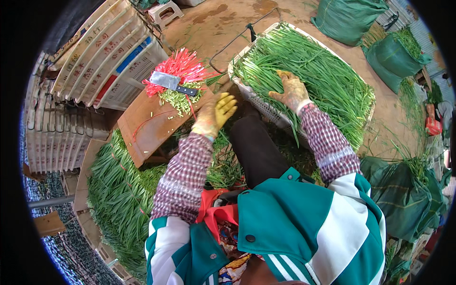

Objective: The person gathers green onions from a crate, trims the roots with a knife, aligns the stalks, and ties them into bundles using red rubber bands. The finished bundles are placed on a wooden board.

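Note:
My right hand (pixel 292 91), in a stained yellow glove, rests with spread fingers on long green leafy stalks (pixel 313 67) heaped in a white plastic crate (pixel 263 103). My left hand (pixel 215 114), gloved alike, is held by the right edge of a brown wooden board (pixel 153 121), its fingers apart and nothing seen in them. On the board a cleaver (pixel 171 83) with a black handle lies over red plastic ties (pixel 185 66) and short cut stalk ends (pixel 180 101). Tied bundles of green stalks (pixel 117 192) are piled at the lower left.
White plastic crates (pixel 107 53) are stacked at the left. Green woven sacks (pixel 345 21) stand at the upper right, with another green sack (pixel 402 196) at the right. A metal wire hook (pixel 228 48) reaches beside the crate. A plastic stool (pixel 165 12) stands at the top.

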### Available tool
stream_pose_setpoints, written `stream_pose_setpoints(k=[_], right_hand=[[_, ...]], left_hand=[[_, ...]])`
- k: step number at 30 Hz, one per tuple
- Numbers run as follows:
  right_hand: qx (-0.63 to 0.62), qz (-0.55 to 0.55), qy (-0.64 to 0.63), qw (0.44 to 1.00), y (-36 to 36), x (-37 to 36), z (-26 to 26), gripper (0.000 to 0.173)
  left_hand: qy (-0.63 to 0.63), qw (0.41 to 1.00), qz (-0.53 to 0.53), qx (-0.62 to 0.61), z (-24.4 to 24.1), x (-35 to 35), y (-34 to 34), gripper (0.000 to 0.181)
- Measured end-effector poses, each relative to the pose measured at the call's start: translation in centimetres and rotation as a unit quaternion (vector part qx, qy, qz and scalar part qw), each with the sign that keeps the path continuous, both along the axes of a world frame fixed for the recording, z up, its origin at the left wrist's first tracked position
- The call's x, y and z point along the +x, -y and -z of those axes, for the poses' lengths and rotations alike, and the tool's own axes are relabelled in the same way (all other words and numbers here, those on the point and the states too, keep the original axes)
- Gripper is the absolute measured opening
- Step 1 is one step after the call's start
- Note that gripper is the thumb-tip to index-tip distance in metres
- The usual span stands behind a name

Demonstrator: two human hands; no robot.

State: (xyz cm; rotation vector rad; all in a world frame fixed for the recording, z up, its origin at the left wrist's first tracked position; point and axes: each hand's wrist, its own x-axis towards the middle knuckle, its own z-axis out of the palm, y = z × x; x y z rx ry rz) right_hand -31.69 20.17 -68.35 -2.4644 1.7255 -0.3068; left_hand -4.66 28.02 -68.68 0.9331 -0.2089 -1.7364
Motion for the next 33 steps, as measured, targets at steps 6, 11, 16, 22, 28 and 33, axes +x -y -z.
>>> stream_pose_setpoints(k=[6, 11, 16, 22, 28, 33], right_hand=[[0.257, 0.078, -0.095, 0.958, 3.8, 1.2, 2.3, 0.077], [0.227, 0.055, 0.009, 0.972, 3.3, -0.7, 2.1, 0.071], [0.079, 0.029, 0.035, 0.996, -1.3, 0.0, -2.1, 0.072], [-0.014, -0.083, 0.045, 0.995, -5.9, -1.0, -0.7, 0.077], [-0.199, -0.073, 0.225, 0.951, -2.1, -2.6, -7.5, 0.091], [0.241, -0.136, 0.444, 0.852, 3.1, -1.5, -2.6, 0.103]], left_hand=[[0.042, 0.995, -0.002, 0.094, 0.9, -9.0, 3.7, 0.044], [0.086, 0.99, 0.02, 0.111, 2.9, -9.9, 4.8, 0.068], [0.155, 0.986, -0.016, -0.064, 2.5, -12.0, 5.8, 0.082], [0.133, 0.99, -0.048, -0.012, 2.7, -12.2, 7.0, 0.06], [0.203, 0.978, -0.022, -0.037, 4.5, -11.8, 6.6, 0.114], [0.285, 0.936, 0.078, -0.19, 0.8, -15.6, 4.0, 0.052]])
